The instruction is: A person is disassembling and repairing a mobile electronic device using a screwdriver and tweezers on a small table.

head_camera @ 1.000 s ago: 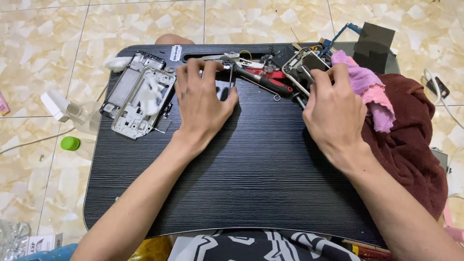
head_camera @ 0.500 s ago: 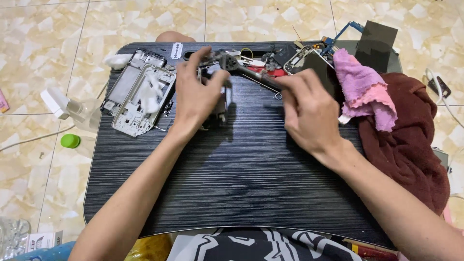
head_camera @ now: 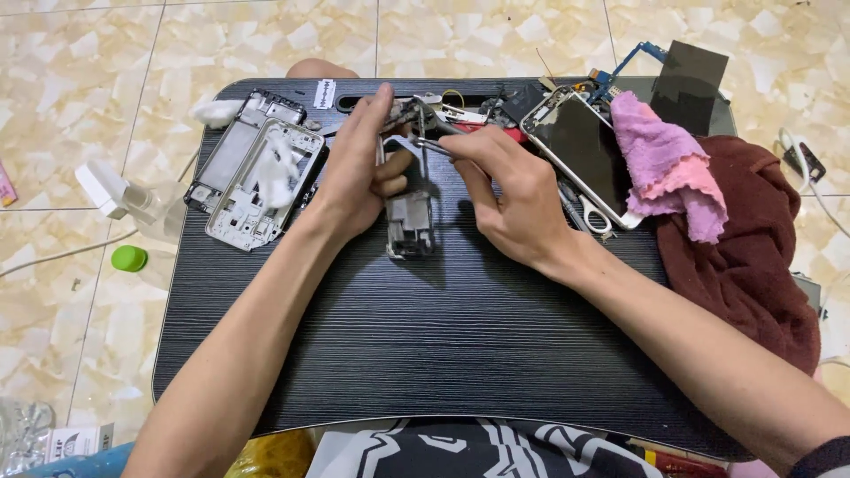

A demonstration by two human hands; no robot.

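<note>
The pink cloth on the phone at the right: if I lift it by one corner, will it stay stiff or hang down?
The pink cloth would probably hang limp: it lies crumpled in soft folds, draped over the phone. It looks light, and unlikely to slide or roll.

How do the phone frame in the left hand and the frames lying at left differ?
The held phone frame stands tilted on its edge, gripped by the left hand, with tweezers from the right hand at its top. The stacked frames lie flat, untouched, with white wadding on them. Both are bare grey metal.
</note>
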